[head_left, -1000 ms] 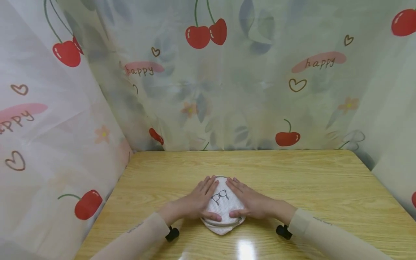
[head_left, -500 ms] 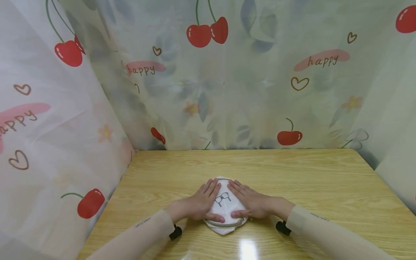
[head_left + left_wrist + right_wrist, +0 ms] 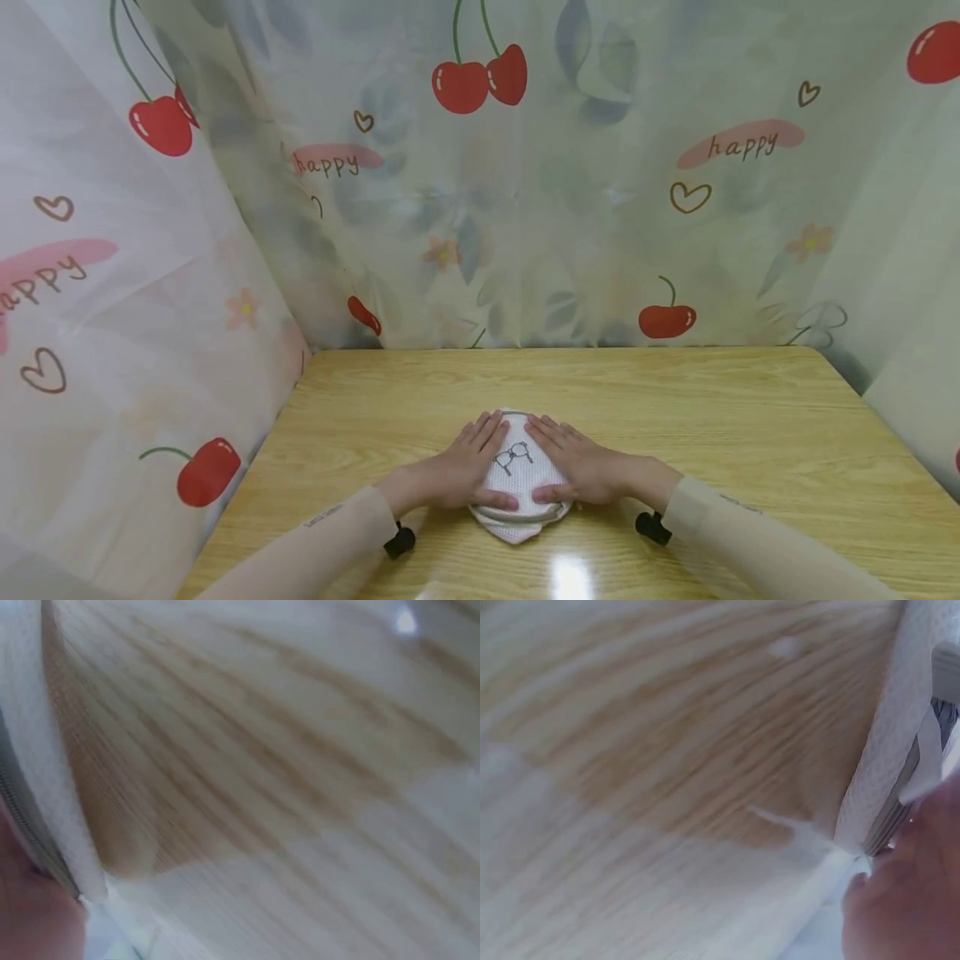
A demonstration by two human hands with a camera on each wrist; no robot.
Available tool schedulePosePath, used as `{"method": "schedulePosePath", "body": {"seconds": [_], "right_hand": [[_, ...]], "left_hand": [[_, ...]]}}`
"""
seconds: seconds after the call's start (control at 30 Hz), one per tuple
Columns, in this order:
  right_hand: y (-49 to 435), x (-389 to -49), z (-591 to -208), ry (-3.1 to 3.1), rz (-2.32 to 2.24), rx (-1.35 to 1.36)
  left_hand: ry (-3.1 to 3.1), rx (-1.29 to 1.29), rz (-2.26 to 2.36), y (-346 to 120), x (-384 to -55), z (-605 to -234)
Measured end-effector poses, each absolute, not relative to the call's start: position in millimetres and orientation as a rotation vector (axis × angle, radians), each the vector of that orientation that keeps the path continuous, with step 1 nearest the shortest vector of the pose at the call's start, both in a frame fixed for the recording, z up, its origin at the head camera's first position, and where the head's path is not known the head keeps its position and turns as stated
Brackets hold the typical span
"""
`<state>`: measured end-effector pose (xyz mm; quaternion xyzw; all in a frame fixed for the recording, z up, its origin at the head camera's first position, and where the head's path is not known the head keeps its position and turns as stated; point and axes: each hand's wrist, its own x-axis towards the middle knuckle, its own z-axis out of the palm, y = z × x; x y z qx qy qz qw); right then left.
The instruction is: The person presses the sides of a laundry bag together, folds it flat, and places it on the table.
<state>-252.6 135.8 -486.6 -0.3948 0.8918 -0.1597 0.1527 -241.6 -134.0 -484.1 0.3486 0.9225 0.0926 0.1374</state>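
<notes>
A white textured zip bag (image 3: 525, 487) lies on the wooden table, with a dark line drawing shaped like a pair of glasses on top. My left hand (image 3: 467, 467) rests on its left side, fingers straight and pointing away, thumb on the near part. Mirroring it, my right hand (image 3: 581, 467) lies on the right side with fingers extended. The two thumbs are a little apart. A grey zipper (image 3: 26, 817) runs along the bag's edge in the left wrist view. In the right wrist view, the right hand (image 3: 911, 885) touches the bag beside its grey zipper band (image 3: 900, 802).
The light wooden table (image 3: 675, 392) reaches back to a curtain (image 3: 525, 208) printed with cherries, hearts and "happy". Another printed sheet (image 3: 150, 333) hangs along the left side. A black wrist device (image 3: 400, 542) hangs under the left sleeve, and a similar device (image 3: 653, 527) under the right.
Both hands and the bag appear slightly further right in the head view than one second ago, as the whole view has shifted a little. The hands stay in place on the bag.
</notes>
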Motion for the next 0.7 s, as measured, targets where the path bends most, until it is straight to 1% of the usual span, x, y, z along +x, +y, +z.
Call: {"method": "schedulePosePath", "body": {"seconds": [0.2, 0.33, 0.43, 0.53, 0.7], "right_hand": [[137, -256, -472, 2.58, -0.635, -1.121], [141, -268, -461, 2.595, -0.825, -1.15], [146, -278, -456, 2.606, -0.868, -1.143], [148, -286, -455, 2.588, -0.861, -1.146], [141, -297, -457, 2.532, -0.89, -1.206]], "left_hand": [[2.726, 1.049, 0.391, -141, -239, -478], [2.761, 1.1, 0.418, -145, -239, -470], [2.778, 1.161, 0.399, -148, -239, -466], [2.744, 1.349, 0.356, -152, -237, -463], [2.667, 1.823, 0.159, -146, -225, -464]]}}
